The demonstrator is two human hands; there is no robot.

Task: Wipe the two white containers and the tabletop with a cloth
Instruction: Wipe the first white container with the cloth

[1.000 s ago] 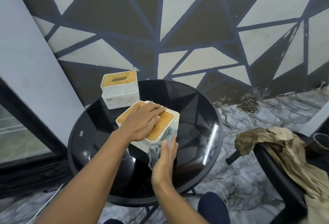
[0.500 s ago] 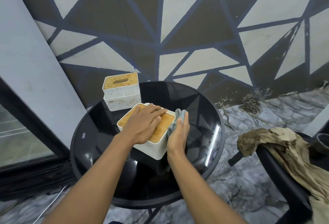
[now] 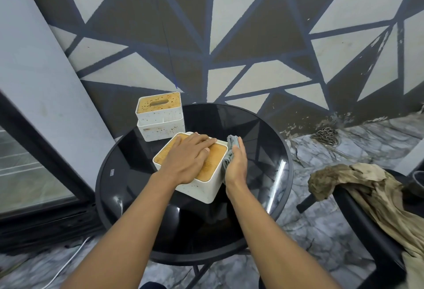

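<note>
A white container (image 3: 199, 188) with a wooden lid sits in the middle of the round black glass tabletop (image 3: 257, 141). My left hand (image 3: 185, 162) lies flat on its lid, fingers spread. My right hand (image 3: 236, 164) presses a grey cloth (image 3: 230, 148) against the container's right side wall. A second white container (image 3: 160, 121), speckled with stains and with a slotted wooden lid, stands at the table's far left edge, untouched.
A dark chair (image 3: 358, 219) draped with a dirty tan rag (image 3: 371, 194) stands to the right of the table. A metal chain (image 3: 325, 136) lies on the marble floor by the painted wall. A glass door frame (image 3: 46, 151) is at left.
My right hand with the cloth has moved from the container's near front corner up along its right side. My left hand has stayed on the lid.
</note>
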